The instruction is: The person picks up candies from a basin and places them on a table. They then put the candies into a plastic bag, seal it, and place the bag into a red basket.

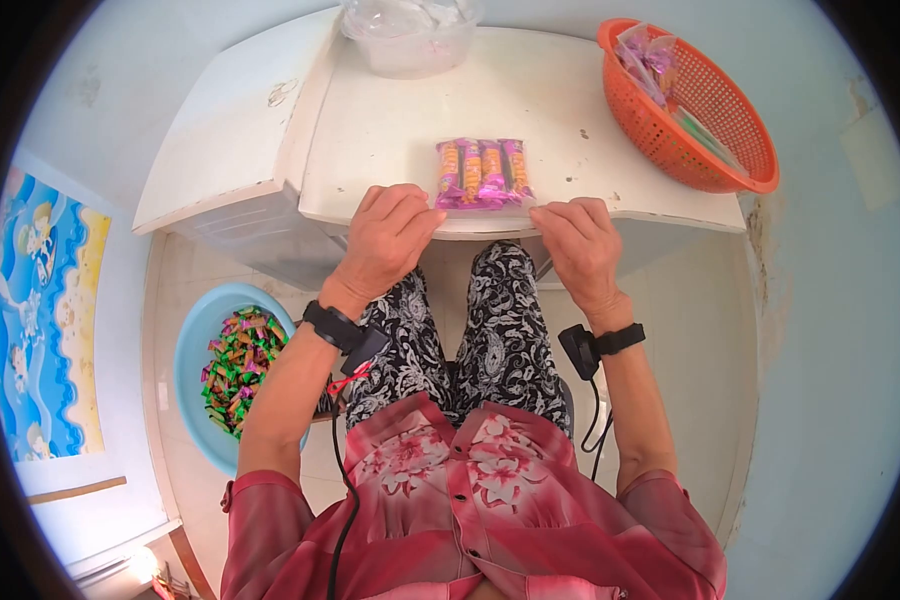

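Near the front edge of the white table lies a clear plastic bag (485, 176) holding several twisted, orange-brown snack sticks in pink-purple wrappers, side by side. My left hand (388, 232) is at the bag's near left corner, fingers curled and pinched at its edge. At the near right corner, my right hand (580, 243) has thumb and fingers pressed together in the same way. Thin clear film between the fingertips is hard to make out. Both wrists wear black straps with small devices and cables.
An orange-red basket (760, 150) with pink-purple packets stands at the table's right. A clear plastic tub (410, 52) sits at the back. On the floor to the left, a light blue basin (192, 340) holds many green and pink wrapped pieces. A raised white surface (235, 120) borders the table's left.
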Tool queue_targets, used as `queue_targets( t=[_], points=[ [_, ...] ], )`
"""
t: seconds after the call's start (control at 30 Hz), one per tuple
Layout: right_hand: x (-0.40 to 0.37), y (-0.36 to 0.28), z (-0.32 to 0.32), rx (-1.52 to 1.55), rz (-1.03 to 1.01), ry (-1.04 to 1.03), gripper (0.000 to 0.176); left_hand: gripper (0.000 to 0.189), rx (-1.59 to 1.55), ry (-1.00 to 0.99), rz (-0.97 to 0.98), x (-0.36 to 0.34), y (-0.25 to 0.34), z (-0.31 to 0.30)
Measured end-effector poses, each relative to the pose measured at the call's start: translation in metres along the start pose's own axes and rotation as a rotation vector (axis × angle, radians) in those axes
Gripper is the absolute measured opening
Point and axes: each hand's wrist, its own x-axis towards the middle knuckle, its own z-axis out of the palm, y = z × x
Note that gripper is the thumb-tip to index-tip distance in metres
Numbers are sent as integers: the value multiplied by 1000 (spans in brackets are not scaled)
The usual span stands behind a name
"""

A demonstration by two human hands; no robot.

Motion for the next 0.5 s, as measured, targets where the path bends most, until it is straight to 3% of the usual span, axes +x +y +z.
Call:
queue_targets(
  t=[0.27,0.5],
  points=[
    [-8,3,4,100,99,-4,23,17,-96,31,-78,-6,-5,6],
    [17,1,-4,392,274,49,11,13,-219,81,-166,16,-7,-9]
  ],
)
